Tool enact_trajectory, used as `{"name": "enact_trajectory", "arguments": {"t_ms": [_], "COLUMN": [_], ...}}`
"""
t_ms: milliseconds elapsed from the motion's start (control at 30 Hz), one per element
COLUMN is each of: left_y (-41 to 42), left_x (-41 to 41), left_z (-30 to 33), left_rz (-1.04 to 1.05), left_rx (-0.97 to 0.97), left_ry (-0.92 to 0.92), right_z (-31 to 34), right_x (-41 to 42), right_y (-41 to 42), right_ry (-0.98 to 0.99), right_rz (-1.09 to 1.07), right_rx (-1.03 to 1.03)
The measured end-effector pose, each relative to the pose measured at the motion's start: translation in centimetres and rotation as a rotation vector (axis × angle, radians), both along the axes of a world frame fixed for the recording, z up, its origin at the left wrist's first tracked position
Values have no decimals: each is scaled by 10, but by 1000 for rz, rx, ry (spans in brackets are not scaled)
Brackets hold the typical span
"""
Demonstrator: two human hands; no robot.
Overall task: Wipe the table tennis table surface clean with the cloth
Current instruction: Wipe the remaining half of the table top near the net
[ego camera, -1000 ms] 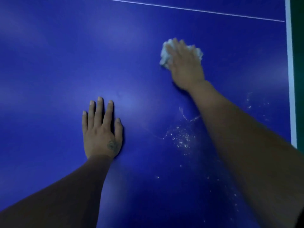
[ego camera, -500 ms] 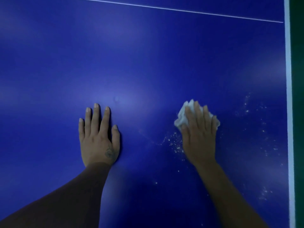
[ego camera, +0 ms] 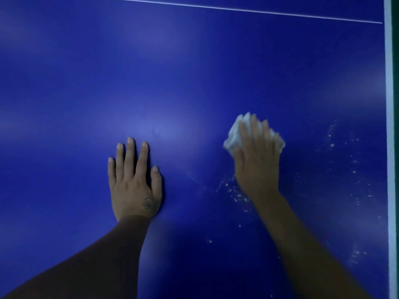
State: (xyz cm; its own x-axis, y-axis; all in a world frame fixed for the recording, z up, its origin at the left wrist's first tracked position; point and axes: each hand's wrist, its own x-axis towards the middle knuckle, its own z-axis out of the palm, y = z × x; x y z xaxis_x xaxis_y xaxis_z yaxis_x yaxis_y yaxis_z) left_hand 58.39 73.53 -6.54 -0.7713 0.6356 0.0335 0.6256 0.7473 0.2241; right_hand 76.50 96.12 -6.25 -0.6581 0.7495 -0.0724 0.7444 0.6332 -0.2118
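Observation:
The blue table tennis table [ego camera: 194, 72] fills the view. My right hand [ego camera: 257, 162] presses a crumpled white cloth [ego camera: 234, 134] flat onto the surface at centre right; the cloth shows past my fingertips and at both sides of the hand. White crumbs or powder [ego camera: 232, 188] lie just below and left of that hand, and more specks [ego camera: 354, 167] are scattered to its right. My left hand [ego camera: 133, 182] lies flat on the table, palm down, fingers slightly spread, holding nothing.
A thin white line [ego camera: 237, 10] crosses the table at the top. The white edge stripe [ego camera: 389, 126] runs down the right side, with a dark green floor [ego camera: 396, 61] beyond it.
My right hand with the cloth swept from far up the table down toward me, then moved a little back up and to the right. My left hand stayed put.

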Motion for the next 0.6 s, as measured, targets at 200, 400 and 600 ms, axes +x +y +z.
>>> {"name": "enact_trajectory", "arguments": {"t_ms": [200,400,600], "left_y": [0,-1,-2], "left_x": [-1,-1,-2], "left_z": [-1,-3,-3], "left_rz": [1,-3,-10], "left_rx": [-7,6,0], "left_ry": [-19,-4,-3], "right_z": [2,-1,2], "right_x": [27,-56,-51], "right_y": [-22,81,-29], "right_ry": [23,45,-34], "right_rz": [99,-214,241], "right_rx": [-49,-28,-6]}}
